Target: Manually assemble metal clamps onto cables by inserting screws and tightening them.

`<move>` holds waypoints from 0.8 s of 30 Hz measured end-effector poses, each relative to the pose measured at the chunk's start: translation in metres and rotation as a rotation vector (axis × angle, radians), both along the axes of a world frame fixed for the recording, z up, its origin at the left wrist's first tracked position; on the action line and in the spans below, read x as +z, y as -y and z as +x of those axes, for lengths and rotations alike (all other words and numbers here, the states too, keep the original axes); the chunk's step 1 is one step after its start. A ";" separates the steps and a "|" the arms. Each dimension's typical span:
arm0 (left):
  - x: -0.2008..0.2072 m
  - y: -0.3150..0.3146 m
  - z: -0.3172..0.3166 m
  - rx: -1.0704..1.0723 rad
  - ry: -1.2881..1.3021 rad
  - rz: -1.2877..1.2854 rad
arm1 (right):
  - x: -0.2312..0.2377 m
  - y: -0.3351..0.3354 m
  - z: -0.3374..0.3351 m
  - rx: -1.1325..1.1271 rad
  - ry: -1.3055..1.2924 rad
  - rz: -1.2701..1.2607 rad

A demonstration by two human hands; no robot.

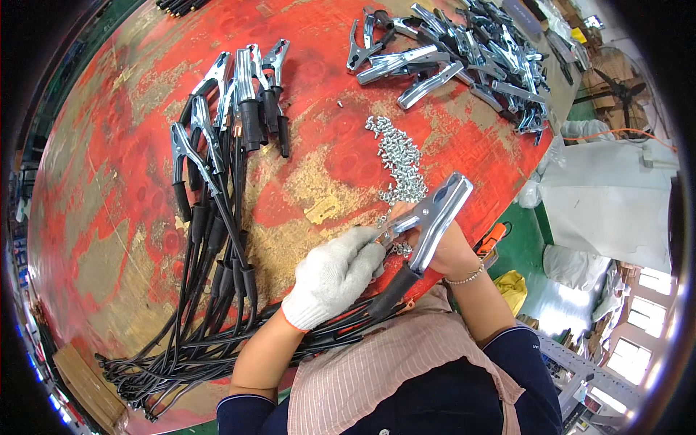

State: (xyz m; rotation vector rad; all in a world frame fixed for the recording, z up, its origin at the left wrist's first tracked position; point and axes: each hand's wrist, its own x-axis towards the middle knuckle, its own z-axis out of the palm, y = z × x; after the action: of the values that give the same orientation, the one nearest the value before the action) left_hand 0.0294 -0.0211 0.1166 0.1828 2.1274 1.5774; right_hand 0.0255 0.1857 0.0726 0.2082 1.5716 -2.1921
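Head view: the worked piece, a clamp (pixel 437 226), is held just above the near edge of the counter (pixel 319 87), in front of the person's body. Its body is bright, pressed metal with a long channel-shaped arm; a matt black sleeve (pixel 395 291) covers the lower end of that arm.

Left hand (pixel 330 275): covered by a white knitted glove with an orange cuff edge. Thumb and fingers are narrowed on the clamp's inner end, where a small copper-coloured part shows. Right hand (pixel 449 250): bare, with a beaded bracelet (pixel 467 277) at the wrist. It grips the clamp from behind; most of the fingers are hidden.

Counter surface: red coating, worn through to rough tan patches. Beyond the hands lies an elongated heap of small, shiny screws (pixel 401 163). At the far right rests a tangled pile of metal clamps (pixel 471 51). At the left, a row of clamps (pixel 245 76) with black sleeves lies above a bundle of smooth black cables (pixel 192 351), which curves along the near side.

The person wears a pink striped cloth apron (pixel 377 377) with soft folds.
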 end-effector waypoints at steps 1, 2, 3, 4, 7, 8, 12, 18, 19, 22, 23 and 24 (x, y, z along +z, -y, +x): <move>-0.004 -0.003 0.002 0.059 -0.047 -0.008 | 0.000 0.000 0.002 -0.055 0.063 -0.043; -0.006 -0.005 0.004 0.118 -0.094 -0.016 | -0.001 -0.001 0.003 -0.110 0.126 -0.086; -0.007 -0.005 0.003 0.064 -0.230 -0.136 | 0.000 -0.004 0.003 -0.068 0.085 -0.016; -0.007 -0.004 0.002 0.009 -0.365 -0.256 | 0.001 -0.008 0.000 -0.026 0.043 0.053; -0.008 -0.001 -0.003 0.102 -0.396 -0.299 | 0.020 -0.006 -0.016 -0.032 -0.176 0.358; -0.009 0.000 -0.003 0.176 -0.347 -0.261 | 0.026 -0.007 -0.025 -0.001 -0.465 0.791; -0.017 0.016 -0.011 0.464 0.366 0.659 | 0.003 -0.009 -0.031 0.143 -0.806 1.097; -0.020 0.010 -0.013 0.483 0.394 0.615 | -0.006 -0.001 -0.034 0.174 -0.966 1.309; -0.023 0.010 -0.013 0.473 0.401 0.635 | -0.006 0.001 -0.035 0.190 -0.984 1.349; -0.022 0.010 -0.013 0.464 0.427 0.663 | -0.005 0.000 -0.036 0.210 -1.014 1.400; -0.022 0.008 -0.012 0.475 0.416 0.638 | -0.005 0.000 -0.036 0.212 -1.020 1.405; -0.021 0.007 -0.011 0.484 0.403 0.612 | -0.006 -0.001 -0.036 0.207 -1.020 1.404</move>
State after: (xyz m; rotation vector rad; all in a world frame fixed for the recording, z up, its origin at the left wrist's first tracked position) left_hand 0.0181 -0.0282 0.0952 -0.4511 1.3914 2.2787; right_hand -0.0108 0.1863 0.0666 -0.7469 3.1833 -0.5752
